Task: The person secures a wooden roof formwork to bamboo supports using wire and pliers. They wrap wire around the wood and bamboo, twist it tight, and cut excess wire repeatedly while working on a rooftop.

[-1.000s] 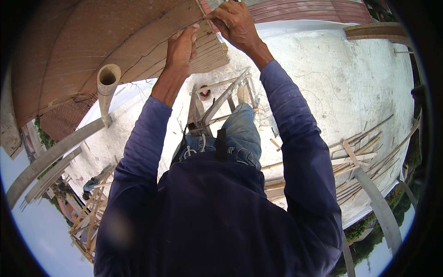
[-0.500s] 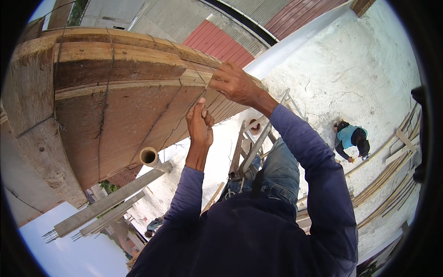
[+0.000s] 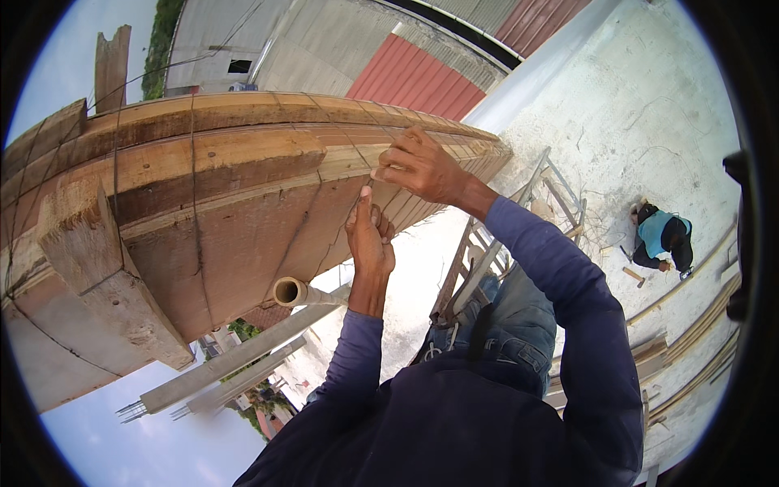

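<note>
A long wooden beam form (image 3: pixel 219 227) of boards and planks, wrapped at intervals with thin dark tie wire (image 3: pixel 195 162), stretches across the upper left. Against its side my right hand (image 3: pixel 426 168) is closed, thumb and fingers pinching a tie wire at the board's edge. Just below, my left hand (image 3: pixel 371 235) is closed too, its thumb pointing up along the same wire. The two hands almost meet at the wire. Fingers hide the wire's ends.
A pale pipe (image 3: pixel 296 291) juts out below my left hand. A ladder (image 3: pixel 471 276) stands beneath me. Far below on the white floor (image 3: pixel 617 138), a person in blue and black (image 3: pixel 664 235) crouches near a hammer (image 3: pixel 634 277) and long wooden strips (image 3: pixel 690 325). Concrete columns (image 3: pixel 235 369) extend at lower left.
The view has shifted, so the beam form, my hands and the crouching person appear farther right and lower. Both hands stay at the wire, with the right fingers slightly rearranged.
</note>
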